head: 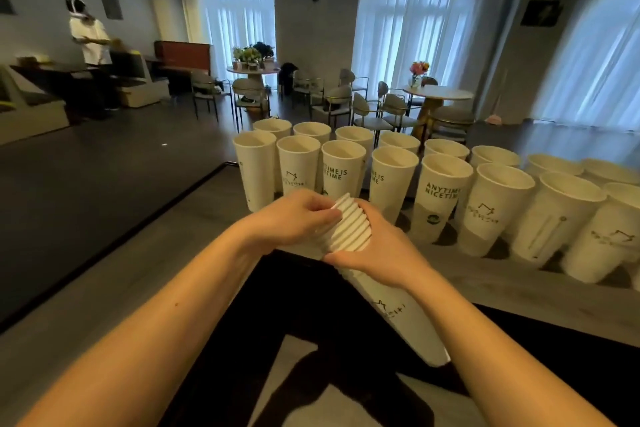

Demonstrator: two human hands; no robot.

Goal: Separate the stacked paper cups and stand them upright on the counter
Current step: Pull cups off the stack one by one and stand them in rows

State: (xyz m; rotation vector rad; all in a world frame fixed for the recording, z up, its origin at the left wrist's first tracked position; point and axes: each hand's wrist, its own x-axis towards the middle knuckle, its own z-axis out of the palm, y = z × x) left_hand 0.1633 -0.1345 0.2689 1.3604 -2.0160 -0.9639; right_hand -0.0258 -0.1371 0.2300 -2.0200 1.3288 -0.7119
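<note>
Both hands meet on a stack of paper cups held tilted in the air, rims toward the counter and base end pointing back toward the person. The right hand wraps the stack just below the bunched rims, its fingers curled round the far side and clamped on it. The left hand sits at the rim end, its fingers together, pinching the edge of the outermost cup. Just beyond the fingers of both hands, separated cups stand upright on the counter in 2 rough rows, touching or nearly touching, running off to the right of the right hand; some carry dark printed lettering. Far past the cups stand round tables with chairs, and another person stands well off to the left.
</note>
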